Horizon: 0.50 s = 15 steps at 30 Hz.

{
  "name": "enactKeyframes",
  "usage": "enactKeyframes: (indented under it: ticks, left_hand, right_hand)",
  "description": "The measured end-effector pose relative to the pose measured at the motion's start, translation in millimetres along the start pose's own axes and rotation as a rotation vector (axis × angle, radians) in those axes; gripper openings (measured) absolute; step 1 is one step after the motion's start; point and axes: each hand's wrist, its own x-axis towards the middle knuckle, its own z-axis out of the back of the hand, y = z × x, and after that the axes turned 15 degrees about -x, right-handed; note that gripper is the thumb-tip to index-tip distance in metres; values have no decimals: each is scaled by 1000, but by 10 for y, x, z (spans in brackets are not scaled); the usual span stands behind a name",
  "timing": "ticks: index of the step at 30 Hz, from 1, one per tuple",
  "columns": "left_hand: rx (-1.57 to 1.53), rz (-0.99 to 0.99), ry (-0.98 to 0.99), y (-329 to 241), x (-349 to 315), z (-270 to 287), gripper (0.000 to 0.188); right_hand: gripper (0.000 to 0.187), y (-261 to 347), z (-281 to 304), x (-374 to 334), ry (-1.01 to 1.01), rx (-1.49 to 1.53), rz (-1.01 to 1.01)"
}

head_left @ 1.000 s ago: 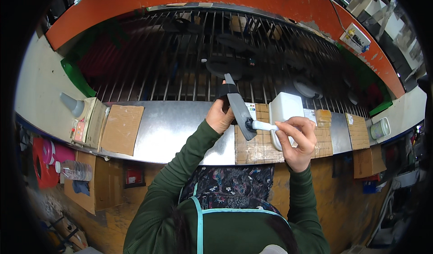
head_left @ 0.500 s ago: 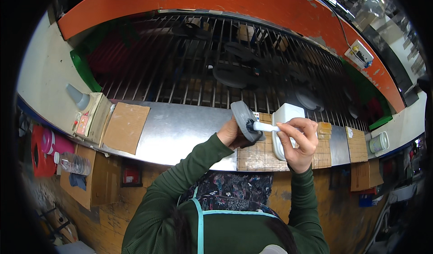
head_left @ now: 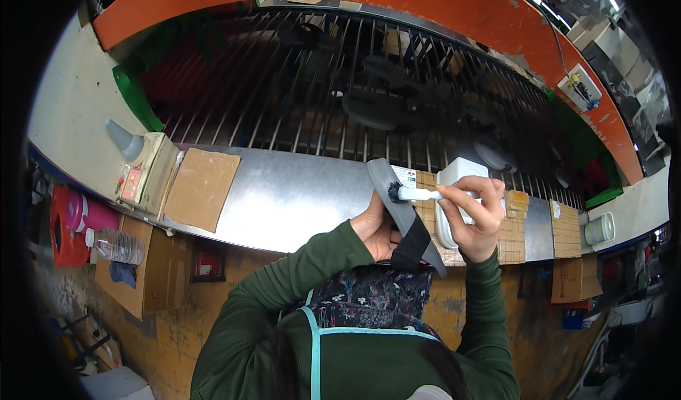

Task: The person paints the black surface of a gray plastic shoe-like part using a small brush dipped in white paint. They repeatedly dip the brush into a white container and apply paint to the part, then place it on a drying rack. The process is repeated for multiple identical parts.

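In my left hand [head_left: 377, 227] is a grey slide sandal [head_left: 401, 201] with a wide black strap [head_left: 411, 247], held tilted on edge above the near edge of the bench. The fingers wrap round it from the left, partly hidden behind it. My right hand [head_left: 477, 215] pinches the white handle of a brush [head_left: 420, 195], whose dark bristles touch the sandal's sole near its upper end. Just behind the right hand stands a white plastic container [head_left: 461, 169], partly covered by the fingers.
Beyond the metal worktop [head_left: 284, 194] runs a rack of metal rollers [head_left: 312, 127] with several dark sandals on it. A cardboard sheet [head_left: 203, 187] and a control box [head_left: 147, 175] are at left. A yellow block [head_left: 517, 203] and a pale tub [head_left: 599, 229] are at right.
The sandal has turned in my left hand, its lower end now pointing down to the right and its strap showing. The brush stays against the upper end of the sole.
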Motion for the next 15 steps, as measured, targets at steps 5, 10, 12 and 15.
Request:
enactKeyframes:
  ticks: [5, 10, 12, 15]
  left_hand:
    - [-9, 25, -39, 63, -37, -17, 92]
    - [5, 70, -13, 88, -30, -72, 102]
    - [54, 62, -66, 103, -25, -113, 107]
    - [144, 41, -185, 128, -22, -174, 114]
  right_hand:
    - [28, -42, -44, -38, 27, 1, 16]
    - [28, -74, -92, -101, 61, 2, 19]
    - [28, -87, -104, -123, 64, 8, 18]
    - [29, -99, -118, -158, 76, 12, 18]
